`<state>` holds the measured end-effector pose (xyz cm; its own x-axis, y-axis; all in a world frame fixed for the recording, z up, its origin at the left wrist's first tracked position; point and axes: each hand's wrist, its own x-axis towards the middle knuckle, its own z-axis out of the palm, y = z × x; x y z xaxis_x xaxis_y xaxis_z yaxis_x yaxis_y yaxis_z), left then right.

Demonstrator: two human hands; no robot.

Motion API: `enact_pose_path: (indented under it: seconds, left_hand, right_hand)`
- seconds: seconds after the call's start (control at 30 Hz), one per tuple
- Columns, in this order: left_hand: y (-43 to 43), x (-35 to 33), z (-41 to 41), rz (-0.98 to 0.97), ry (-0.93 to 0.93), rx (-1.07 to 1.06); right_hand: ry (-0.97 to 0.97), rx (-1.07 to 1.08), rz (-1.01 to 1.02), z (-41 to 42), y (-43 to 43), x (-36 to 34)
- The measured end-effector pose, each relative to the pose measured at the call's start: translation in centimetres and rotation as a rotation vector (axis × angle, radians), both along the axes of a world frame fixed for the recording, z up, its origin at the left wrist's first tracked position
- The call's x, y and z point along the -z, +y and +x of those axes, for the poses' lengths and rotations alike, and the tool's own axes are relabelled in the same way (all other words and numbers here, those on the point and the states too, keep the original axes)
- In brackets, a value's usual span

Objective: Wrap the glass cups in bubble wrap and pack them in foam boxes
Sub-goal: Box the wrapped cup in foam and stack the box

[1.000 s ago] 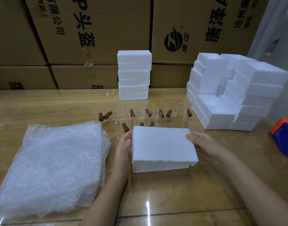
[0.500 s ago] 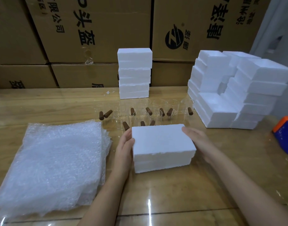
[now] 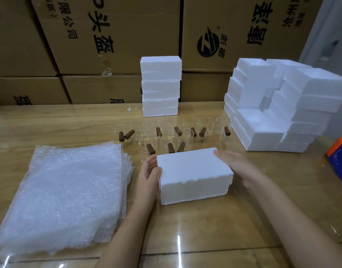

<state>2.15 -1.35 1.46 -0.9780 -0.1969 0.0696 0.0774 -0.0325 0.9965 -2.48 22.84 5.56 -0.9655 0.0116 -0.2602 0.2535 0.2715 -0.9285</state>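
A closed white foam box (image 3: 193, 171) lies on the wooden table (image 3: 205, 225) in front of me. My left hand (image 3: 149, 175) grips its left end, thumb on the near corner and fingers behind. My right hand (image 3: 236, 167) lies against the right end with fairly straight fingers reaching the far top corner. Behind the box stand several clear glass cups (image 3: 189, 124) with brown handles. A thick stack of bubble wrap sheets (image 3: 69, 192) sits at the left.
A pile of three foam boxes (image 3: 160, 84) stands at the back centre. A larger heap of foam boxes (image 3: 282, 105) fills the right. An orange and blue object (image 3: 340, 157) lies at the right edge. Cardboard cartons (image 3: 108, 35) wall off the back.
The foam box was held tilted with its top toward me; it now lies flat on the table. Both hands stayed on its ends.
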Motion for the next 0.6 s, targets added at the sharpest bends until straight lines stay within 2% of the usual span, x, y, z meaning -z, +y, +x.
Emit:
enact_pose_path:
  seconds: [0.23, 0.43, 0.6]
  left_hand:
    - [-0.4, -0.8, 0.3, -0.069, -0.161, -0.045]
    - [-0.3, -1.7, 0.7, -0.183, -0.395, 0.009]
    - [-0.2, -1.8, 0.6, -0.151, -0.388, 0.029]
  right_hand:
    - [-0.146, -0.072, -0.010, 0.3, 0.2, -0.3]
    - [-0.145, -0.041, -0.016, 0.6, 0.0, -0.2]
    - [-0.159, -0.004, -0.037, 0.8, -0.2, -0.4]
